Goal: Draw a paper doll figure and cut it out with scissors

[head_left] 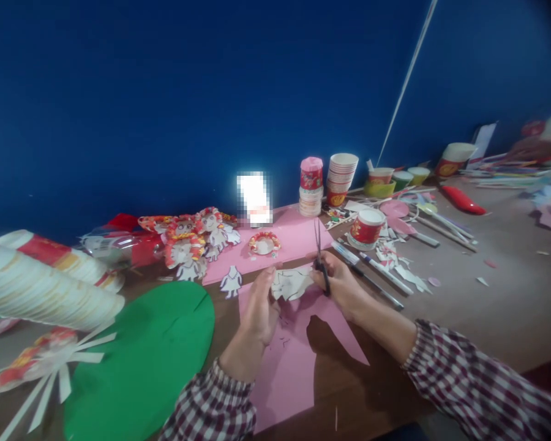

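My left hand (pixel 261 306) pinches the left side of a white paper piece (pixel 292 283) with dark drawn lines and an uneven cut edge. In my right hand (pixel 342 280) is a pair of black-handled scissors (pixel 320 263), blades pointing up and away from me. The fingers of that hand are close to the paper's right edge; whether they touch it I cannot tell. Below both hands lies pink paper (pixel 287 380) with a few dark marks. A small white cut-out figure (pixel 231 281) rests on the table left of my hands.
Stacked paper cups (pixel 50 288) lie at the left, beside a green oval sheet (pixel 142 361). Decorated paper figures (pixel 188 239) sit behind. More cup stacks (pixel 342 180) stand near the blue wall. Pens (pixel 386 272), a red paper cup (pixel 367 228) and paper scraps (pixel 408 275) lie to the right.
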The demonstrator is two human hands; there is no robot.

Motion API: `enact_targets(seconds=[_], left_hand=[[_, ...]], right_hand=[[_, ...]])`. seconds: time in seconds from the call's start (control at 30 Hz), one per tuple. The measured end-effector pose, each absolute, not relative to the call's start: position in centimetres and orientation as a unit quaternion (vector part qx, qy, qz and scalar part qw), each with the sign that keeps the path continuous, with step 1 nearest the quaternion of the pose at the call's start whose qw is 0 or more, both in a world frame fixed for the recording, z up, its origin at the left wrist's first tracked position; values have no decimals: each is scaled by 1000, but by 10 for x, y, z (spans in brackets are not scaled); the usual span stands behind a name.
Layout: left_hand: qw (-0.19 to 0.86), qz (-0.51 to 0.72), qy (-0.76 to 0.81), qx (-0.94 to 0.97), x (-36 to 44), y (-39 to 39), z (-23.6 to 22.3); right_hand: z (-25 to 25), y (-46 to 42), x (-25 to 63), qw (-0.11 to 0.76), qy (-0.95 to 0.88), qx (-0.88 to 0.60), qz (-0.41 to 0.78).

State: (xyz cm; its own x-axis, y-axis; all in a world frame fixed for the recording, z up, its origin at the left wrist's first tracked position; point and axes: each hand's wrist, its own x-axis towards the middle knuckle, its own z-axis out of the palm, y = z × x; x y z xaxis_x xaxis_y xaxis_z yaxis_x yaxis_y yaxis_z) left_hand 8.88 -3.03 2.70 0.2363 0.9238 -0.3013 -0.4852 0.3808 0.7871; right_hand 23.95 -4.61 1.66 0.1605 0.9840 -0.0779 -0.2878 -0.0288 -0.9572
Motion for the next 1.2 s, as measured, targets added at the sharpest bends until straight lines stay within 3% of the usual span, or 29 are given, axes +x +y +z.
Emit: enact_targets(seconds=[0.23,0.6,1.2], left_hand=[[754,429,370,334,98,-39,12],[714,440,447,310,93,-29,12],[695,429,467,338,95,-32,12]], right_hand=[[12,-47,236,622,-320,-476,533],[19,-49,238,561,-365,-466,579],[13,-49,231,553,-422,-453,557]])
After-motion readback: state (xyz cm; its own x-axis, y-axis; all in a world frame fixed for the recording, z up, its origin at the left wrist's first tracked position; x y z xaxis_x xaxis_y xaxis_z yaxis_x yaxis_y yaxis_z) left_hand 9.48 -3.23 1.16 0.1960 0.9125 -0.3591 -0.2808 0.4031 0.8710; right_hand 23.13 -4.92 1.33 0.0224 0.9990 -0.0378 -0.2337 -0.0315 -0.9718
